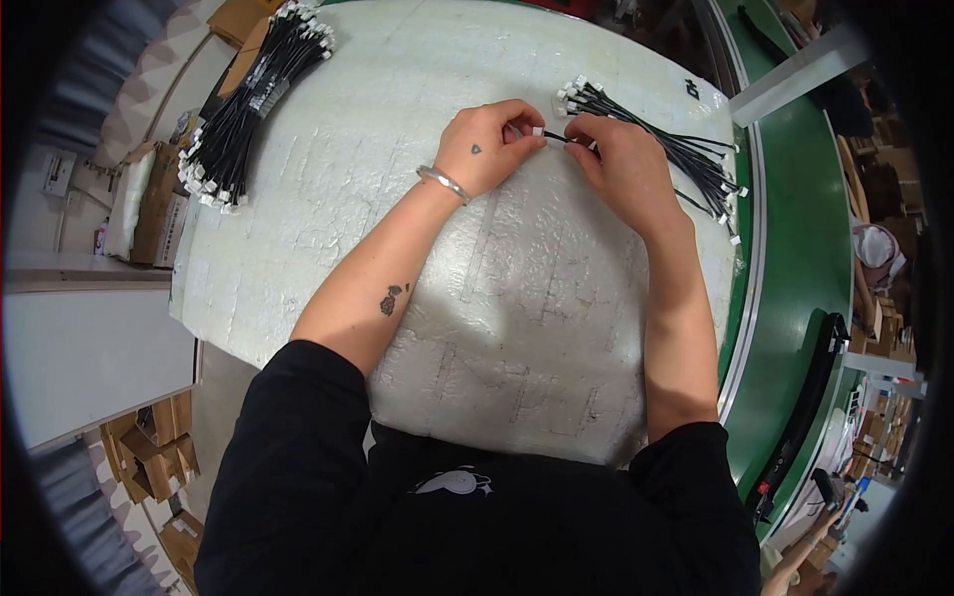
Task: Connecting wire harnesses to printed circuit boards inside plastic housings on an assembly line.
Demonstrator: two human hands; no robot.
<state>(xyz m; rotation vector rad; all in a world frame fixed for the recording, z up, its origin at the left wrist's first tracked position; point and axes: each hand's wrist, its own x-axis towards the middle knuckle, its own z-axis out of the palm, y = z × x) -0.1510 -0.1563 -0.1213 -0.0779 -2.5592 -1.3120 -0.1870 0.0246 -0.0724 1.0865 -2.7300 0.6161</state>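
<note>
Spanning the narrow gap between both hands over the tabletop (368, 129), a black cable (556, 136) runs left to right, dipping slightly rightward. The left hand (487, 146) has its grip pinched at the white connector (538, 131); the right hand (631, 169), nearer the cable bundle (688, 157), pinches the wire.

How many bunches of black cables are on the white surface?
2: the left bunch at the far left of the white surface, and the right bunch, partly hidden behind the right hand. No others show.

black cable (556, 136) with white connector (538, 131)
</note>
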